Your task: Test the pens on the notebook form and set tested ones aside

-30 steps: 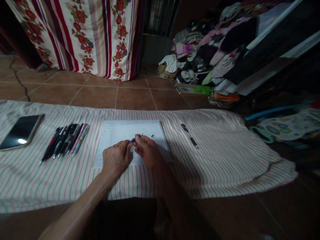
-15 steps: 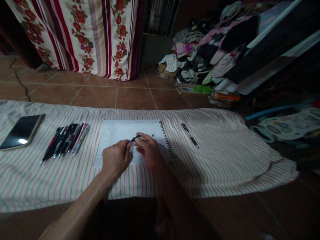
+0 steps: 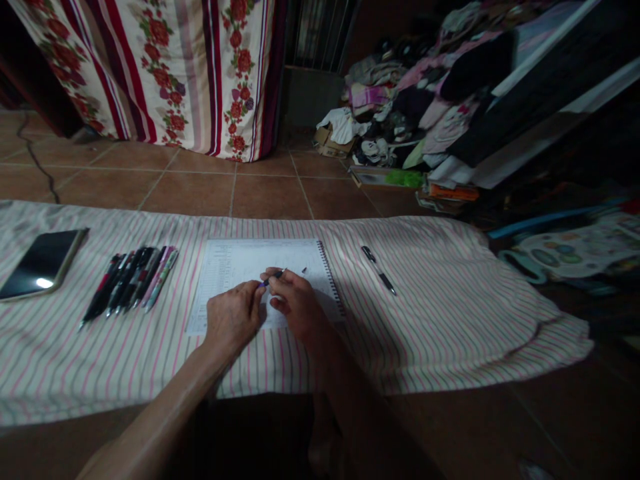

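Observation:
Both my hands meet over a spiral notebook (image 3: 250,263) lying on a striped cloth (image 3: 440,300). My left hand (image 3: 233,317) and my right hand (image 3: 295,303) pinch the two ends of a dark pen with a purple part (image 3: 271,276), held low above the page. A small dark piece (image 3: 304,271) lies on the paper just beyond my right fingers. A row of several pens (image 3: 133,280) lies to the left of the notebook. One single black pen (image 3: 379,271) rests on the cloth to the right.
A phone (image 3: 43,263) lies face up at the cloth's left end. Beyond the cloth is tiled floor (image 3: 260,193), a floral hanging fabric (image 3: 165,73) at the back left and a heap of clothes and boxes (image 3: 415,113) at the back right.
My right hand shifted slightly on the pen, whose tip now shows a little more above the fingers. Everything else stays where it was.

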`<move>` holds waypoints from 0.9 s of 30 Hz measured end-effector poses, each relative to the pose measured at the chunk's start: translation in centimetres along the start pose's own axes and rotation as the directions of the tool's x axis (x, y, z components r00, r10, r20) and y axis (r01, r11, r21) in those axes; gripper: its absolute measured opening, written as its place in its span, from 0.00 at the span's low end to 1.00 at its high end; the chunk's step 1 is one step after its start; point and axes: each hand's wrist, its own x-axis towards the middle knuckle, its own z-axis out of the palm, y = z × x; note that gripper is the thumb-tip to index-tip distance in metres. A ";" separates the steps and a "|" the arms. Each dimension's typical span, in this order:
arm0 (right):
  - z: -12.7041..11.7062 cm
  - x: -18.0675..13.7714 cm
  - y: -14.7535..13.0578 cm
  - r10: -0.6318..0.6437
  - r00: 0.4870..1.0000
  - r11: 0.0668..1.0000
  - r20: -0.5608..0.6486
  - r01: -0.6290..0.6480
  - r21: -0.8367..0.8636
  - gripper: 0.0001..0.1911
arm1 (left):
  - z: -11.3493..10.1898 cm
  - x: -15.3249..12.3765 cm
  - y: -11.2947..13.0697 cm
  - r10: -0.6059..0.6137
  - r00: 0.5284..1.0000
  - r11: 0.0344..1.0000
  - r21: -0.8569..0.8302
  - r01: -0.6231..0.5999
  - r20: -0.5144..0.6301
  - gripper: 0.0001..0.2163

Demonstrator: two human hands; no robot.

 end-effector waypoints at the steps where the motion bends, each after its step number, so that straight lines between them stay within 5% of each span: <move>1: 0.0 0.0 -0.1 0.018 1.000 1.000 0.003 -0.018 0.018 0.17 | 0.0 0.0 0.0 -0.001 1.000 1.000 0.001 0.001 -0.005 0.18; 12: -0.3 0.5 0.7 -0.077 0.991 0.990 -0.106 0.062 -0.129 0.12 | -0.1 -0.1 0.1 0.004 1.000 1.000 0.010 -0.004 -0.004 0.18; 19: 0.0 -0.1 0.0 -0.036 0.999 0.999 -0.017 0.036 0.003 0.17 | -0.1 -0.1 0.0 -0.013 0.999 1.000 0.006 0.013 -0.042 0.17; 27: -0.4 0.7 1.1 -0.092 0.995 0.991 -0.044 0.087 -0.106 0.14 | 0.0 -0.1 0.0 -0.011 1.000 1.000 0.002 0.011 -0.018 0.18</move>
